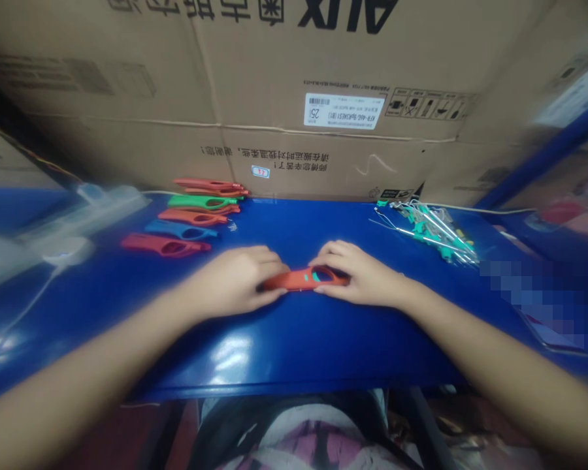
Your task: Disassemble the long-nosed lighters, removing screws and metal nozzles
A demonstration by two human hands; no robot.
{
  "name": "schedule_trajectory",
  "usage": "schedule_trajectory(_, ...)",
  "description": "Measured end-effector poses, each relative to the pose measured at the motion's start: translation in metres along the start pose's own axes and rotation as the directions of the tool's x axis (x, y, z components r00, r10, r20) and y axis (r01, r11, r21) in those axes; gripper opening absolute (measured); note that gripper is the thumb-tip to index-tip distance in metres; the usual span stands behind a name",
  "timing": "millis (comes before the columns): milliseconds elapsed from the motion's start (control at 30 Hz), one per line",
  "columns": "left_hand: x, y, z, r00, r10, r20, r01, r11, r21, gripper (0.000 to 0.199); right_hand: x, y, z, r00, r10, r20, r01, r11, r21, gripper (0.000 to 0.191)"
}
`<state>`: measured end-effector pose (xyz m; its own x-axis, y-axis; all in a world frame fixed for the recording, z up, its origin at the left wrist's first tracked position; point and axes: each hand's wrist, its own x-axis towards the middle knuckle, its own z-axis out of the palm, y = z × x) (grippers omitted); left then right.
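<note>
Between my two hands, just above the blue tabletop, is an orange plastic casing (298,281) with an oval opening near its right end. Small green bits show on its face and in the opening. My left hand (242,281) is closed round the left end, fingers on top and thumb beneath. With fingers and thumb, my right hand (357,271) pinches the right end beside the opening. The covered ends of the casing are hidden by my fingers.
Red, orange, green and blue casings, the nearest a red casing (164,245), lie in a column at left. A pile of green parts with metal rods (436,228) sits at right. A large cardboard box (255,85) stands behind the blue table (294,352). A white power strip (98,215) lies far left.
</note>
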<state>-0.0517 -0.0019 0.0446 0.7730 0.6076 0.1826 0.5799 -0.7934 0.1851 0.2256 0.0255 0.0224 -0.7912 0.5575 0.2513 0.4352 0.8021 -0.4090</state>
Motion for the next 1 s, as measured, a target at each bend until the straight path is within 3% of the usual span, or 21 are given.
schedule_trajectory(333, -0.001, 0.0, 0.005, 0.999, -0.029, 0.045, 0.028, 0.999, 0.019, 0.018, 0.0, -0.001, -0.001, 0.998, 0.005, 0.065, 0.0, 0.997, -0.08, 0.03)
schedule_trajectory(667, 0.0, 0.0, 0.008, 1.0, -0.014, 0.018, 0.014, 1.0, 0.013, 0.021, 0.0, -0.001, -0.005, 0.997, -0.013, 0.07, 0.022, 0.992, -0.128, 0.029)
schedule_trajectory(867, 0.0, -0.001, 0.013, 0.997, -0.071, -0.001, 0.071, 0.997, -0.032, 0.018, -0.001, 0.0, -0.001, 0.996, 0.01, 0.092, -0.001, 0.995, -0.1, 0.031)
schedule_trajectory(1000, 0.001, 0.005, 0.014, 0.998, -0.065, 0.007, 0.064, 0.994, 0.086, 0.015, 0.0, -0.002, 0.0, 0.995, 0.016, 0.097, 0.001, 0.986, -0.169, 0.031)
